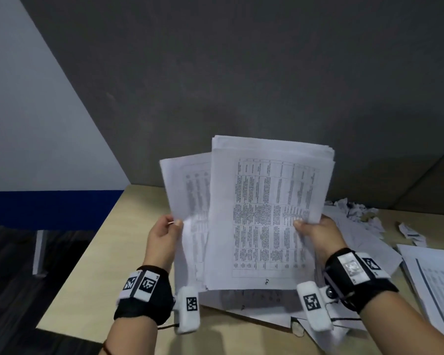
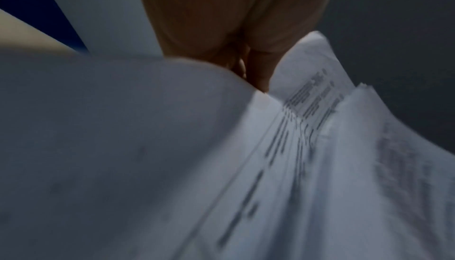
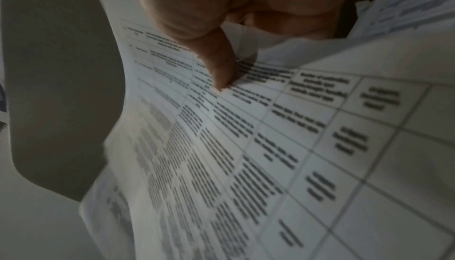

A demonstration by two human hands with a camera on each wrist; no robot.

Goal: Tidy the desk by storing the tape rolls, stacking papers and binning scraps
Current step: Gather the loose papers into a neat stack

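I hold printed papers upright above the desk (image 1: pixel 128 242). My right hand (image 1: pixel 312 229) grips a thick stack of papers (image 1: pixel 264 213) by its right edge, thumb on the front sheet (image 3: pixel 221 69). My left hand (image 1: pixel 168 230) pinches a separate sheet (image 1: pixel 187 190) by its left edge, tucked partly behind the stack. In the left wrist view the fingers (image 2: pixel 221 30) lie behind the bent sheet (image 2: pixel 147 147). Crumpled paper scraps (image 1: pixel 354 208) lie at the back right of the desk. No tape rolls show.
More loose printed sheets (image 1: pixel 436 283) lie on the desk at the right and under my hands (image 1: pixel 262 306). A grey partition (image 1: pixel 241 85) stands behind the desk. The desk's left edge drops to a dark floor (image 1: pixel 23 278).
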